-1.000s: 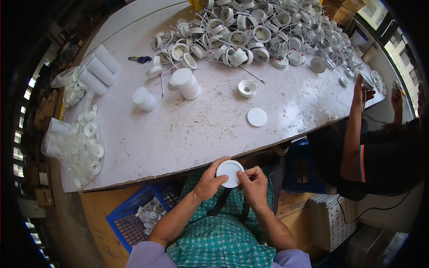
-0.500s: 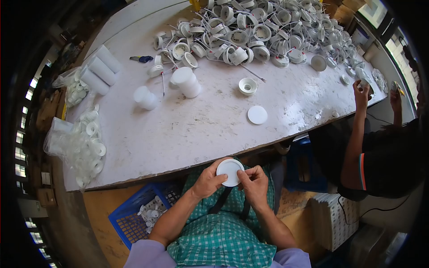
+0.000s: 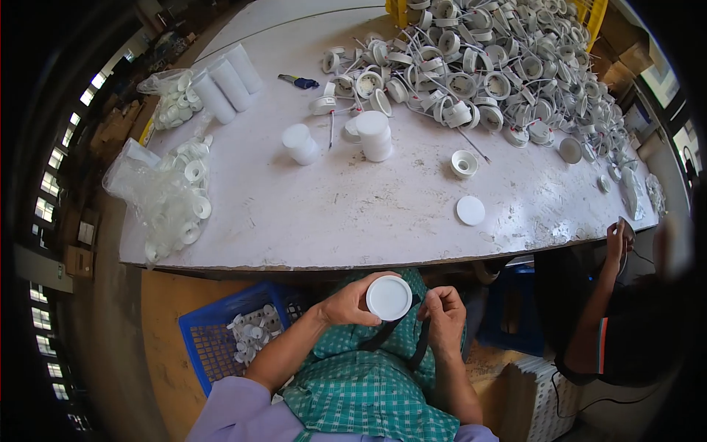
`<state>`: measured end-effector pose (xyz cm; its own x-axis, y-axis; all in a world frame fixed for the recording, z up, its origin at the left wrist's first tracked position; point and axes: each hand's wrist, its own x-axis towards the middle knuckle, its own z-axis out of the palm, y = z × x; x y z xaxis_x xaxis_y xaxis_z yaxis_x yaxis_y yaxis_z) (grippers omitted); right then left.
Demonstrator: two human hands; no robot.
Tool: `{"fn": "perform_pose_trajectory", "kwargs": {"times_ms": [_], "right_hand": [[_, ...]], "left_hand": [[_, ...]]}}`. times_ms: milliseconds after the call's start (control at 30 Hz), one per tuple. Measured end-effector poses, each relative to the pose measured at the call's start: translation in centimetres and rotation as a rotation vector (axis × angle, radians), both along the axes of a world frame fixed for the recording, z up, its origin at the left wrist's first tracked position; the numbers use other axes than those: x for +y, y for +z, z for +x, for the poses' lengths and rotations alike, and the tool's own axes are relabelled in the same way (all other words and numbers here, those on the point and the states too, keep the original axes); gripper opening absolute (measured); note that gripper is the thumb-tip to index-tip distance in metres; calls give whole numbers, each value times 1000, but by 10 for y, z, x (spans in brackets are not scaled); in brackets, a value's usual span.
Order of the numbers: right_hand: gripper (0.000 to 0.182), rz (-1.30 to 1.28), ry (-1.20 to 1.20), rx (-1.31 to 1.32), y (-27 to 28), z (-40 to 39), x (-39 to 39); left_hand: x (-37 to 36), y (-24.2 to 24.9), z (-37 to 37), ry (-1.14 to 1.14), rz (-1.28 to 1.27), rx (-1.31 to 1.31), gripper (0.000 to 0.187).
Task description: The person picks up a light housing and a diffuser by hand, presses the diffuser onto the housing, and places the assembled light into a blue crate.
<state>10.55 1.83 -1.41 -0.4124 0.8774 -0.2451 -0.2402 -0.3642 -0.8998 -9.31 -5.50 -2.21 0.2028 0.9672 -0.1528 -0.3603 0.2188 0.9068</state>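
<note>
A round white lamp housing with a flat disc face (image 3: pixel 389 297) is held in my left hand (image 3: pixel 350 302), above my lap and just below the table edge. Beside it, apart from the housing, my right hand (image 3: pixel 445 315) has its fingers pressed together; anything between them is too small to make out. Ahead on the table (image 3: pixel 309 221) lie a single white disc (image 3: pixel 470 211) and an upturned white ring-shaped housing (image 3: pixel 464 164). Two stacks of white discs, one taller (image 3: pixel 374 137) and one shorter (image 3: pixel 300 144), stand further left.
Many wired white housings (image 3: pixel 460 85) are heaped at the back. Plastic bags of white rings (image 3: pixel 173 202) and white rolls (image 3: pixel 230 85) lie left, near a blue cutter (image 3: pixel 299 81). A blue crate (image 3: pixel 197 346) sits below. At right is a co-worker's arm (image 3: pixel 593 324).
My right hand has come off the white housing and moved to the right. My left hand still holds it. The view has shifted, and the co-worker's hand appears lower, by the table edge.
</note>
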Motion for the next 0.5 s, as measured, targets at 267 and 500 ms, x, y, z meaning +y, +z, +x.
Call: {"fn": "perform_pose_trajectory", "kwargs": {"times_ms": [267, 500], "right_hand": [[23, 116, 195, 27, -4, -12, -16], [41, 203, 298, -175, -10, -28, -34]], "left_hand": [[-21, 14, -11, -14, 32, 259, 85], [-30, 11, -10, 52, 68, 173, 80]]}}
